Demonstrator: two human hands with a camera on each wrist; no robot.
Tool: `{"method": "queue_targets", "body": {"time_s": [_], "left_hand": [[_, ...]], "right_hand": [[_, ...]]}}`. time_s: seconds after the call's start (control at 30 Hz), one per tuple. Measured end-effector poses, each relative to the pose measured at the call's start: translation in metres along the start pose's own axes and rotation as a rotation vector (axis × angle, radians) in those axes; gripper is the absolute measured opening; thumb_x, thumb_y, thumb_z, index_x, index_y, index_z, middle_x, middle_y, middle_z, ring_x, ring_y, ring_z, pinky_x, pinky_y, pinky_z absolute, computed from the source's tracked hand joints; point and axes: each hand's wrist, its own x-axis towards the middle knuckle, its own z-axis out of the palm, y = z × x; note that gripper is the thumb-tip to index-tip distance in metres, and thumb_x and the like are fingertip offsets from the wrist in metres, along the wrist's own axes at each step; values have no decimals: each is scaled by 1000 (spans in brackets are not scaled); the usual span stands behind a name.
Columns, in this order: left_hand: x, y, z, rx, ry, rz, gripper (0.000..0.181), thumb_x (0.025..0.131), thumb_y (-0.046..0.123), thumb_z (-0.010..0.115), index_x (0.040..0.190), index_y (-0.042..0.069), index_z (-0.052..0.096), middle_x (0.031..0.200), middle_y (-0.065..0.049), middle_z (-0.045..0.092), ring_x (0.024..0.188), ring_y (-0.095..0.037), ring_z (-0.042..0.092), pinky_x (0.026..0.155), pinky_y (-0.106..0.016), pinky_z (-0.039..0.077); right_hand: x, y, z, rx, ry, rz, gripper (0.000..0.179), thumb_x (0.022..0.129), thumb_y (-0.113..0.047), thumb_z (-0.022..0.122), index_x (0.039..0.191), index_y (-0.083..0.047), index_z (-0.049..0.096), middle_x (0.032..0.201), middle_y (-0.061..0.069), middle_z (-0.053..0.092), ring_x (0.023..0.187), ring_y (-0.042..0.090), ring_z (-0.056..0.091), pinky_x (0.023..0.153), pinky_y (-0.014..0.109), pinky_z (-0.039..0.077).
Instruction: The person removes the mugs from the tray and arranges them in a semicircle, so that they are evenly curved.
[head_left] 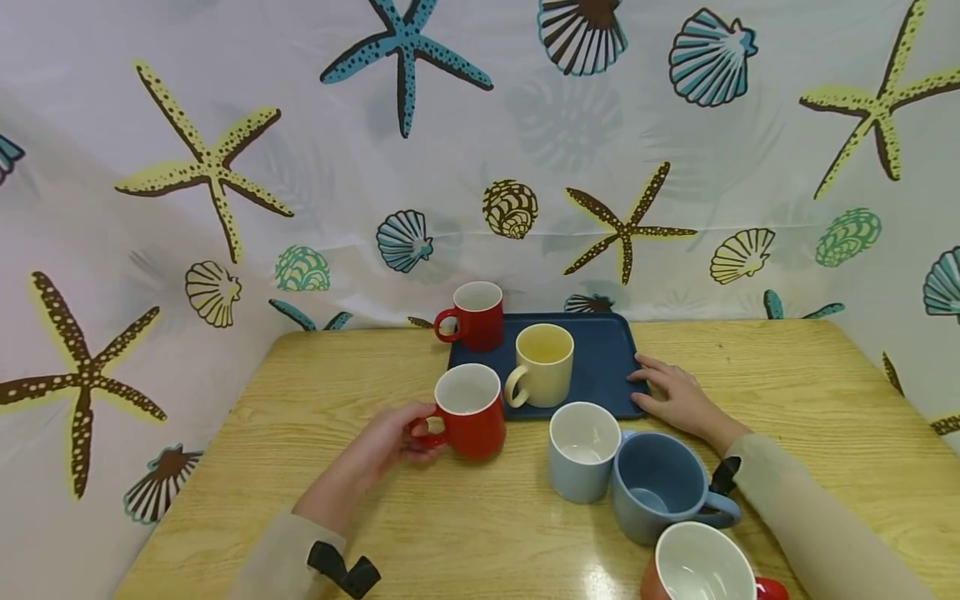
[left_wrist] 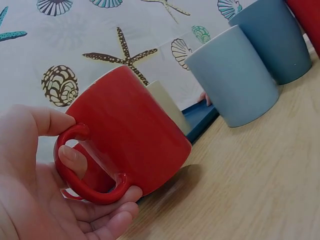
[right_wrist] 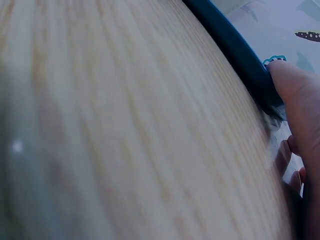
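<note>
By its handle, my left hand [head_left: 390, 437] grips a red mug [left_wrist: 130, 132] with a white inside. The left wrist view shows this mug tilted, with a shadow on the table below it. It is in front of the left part of a dark blue tray [head_left: 600, 375]. My right hand [head_left: 678, 400] rests its fingertips and thumb on the tray's right edge; the right wrist view shows the thumb [right_wrist: 295, 87] against the rim. Another red mug [head_left: 480, 321] stands at the tray's back left corner, and a cream mug [head_left: 551, 383] stands on its left half.
Right of the held mug stand a pale blue mug [head_left: 577, 467] and a darker blue mug [head_left: 645, 508], close together. An orange-red mug [head_left: 654, 579] with a white inside is at the front, partly cut off. Behind the wooden table [head_left: 337, 367] hangs a sea-patterned cloth [head_left: 465, 150].
</note>
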Motion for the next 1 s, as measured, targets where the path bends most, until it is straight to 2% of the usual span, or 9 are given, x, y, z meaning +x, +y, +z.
{"method": "queue_targets", "body": {"time_s": [0.17, 0.3, 0.5, 0.8, 1.0], "left_hand": [[-5, -5, 9, 24, -39, 3, 40, 93, 33, 49, 61, 10, 42, 66, -6, 57, 81, -25, 63, 72, -32, 50], [-8, -7, 16, 29, -44, -6, 39, 91, 32, 51, 60, 10, 41, 68, -6, 60, 79, -23, 64, 69, -30, 50], [-9, -8, 26, 44, -51, -2, 37, 90, 31, 52, 61, 11, 41, 62, -3, 52, 75, -23, 62, 67, -30, 49], [-9, -11, 35, 63, -111, 19, 38, 90, 30, 50, 59, 12, 40, 61, -1, 57, 71, -19, 62, 66, -30, 49], [-8, -10, 38, 67, -127, 8, 37, 88, 29, 51, 58, 11, 40, 61, -2, 57, 70, -19, 62, 65, -28, 50]], "right_hand": [[0, 0, 1, -6, 1, -1, 33, 90, -29, 61, 118, -12, 61, 146, 15, 33, 127, 40, 31, 100, 61, 16], [-1, 1, 1, -9, 5, 0, 33, 90, -29, 61, 118, -12, 61, 145, 15, 33, 127, 39, 32, 100, 61, 17], [-1, 1, 1, -14, 7, -6, 33, 90, -29, 61, 118, -12, 61, 146, 15, 33, 126, 40, 33, 100, 61, 18], [0, 1, 1, 0, -3, 7, 34, 89, -29, 61, 118, -12, 61, 146, 14, 33, 127, 39, 32, 100, 60, 17], [0, 1, 0, -1, -9, 10, 34, 89, -29, 61, 119, -12, 60, 146, 14, 32, 127, 39, 32, 101, 60, 16]]}}
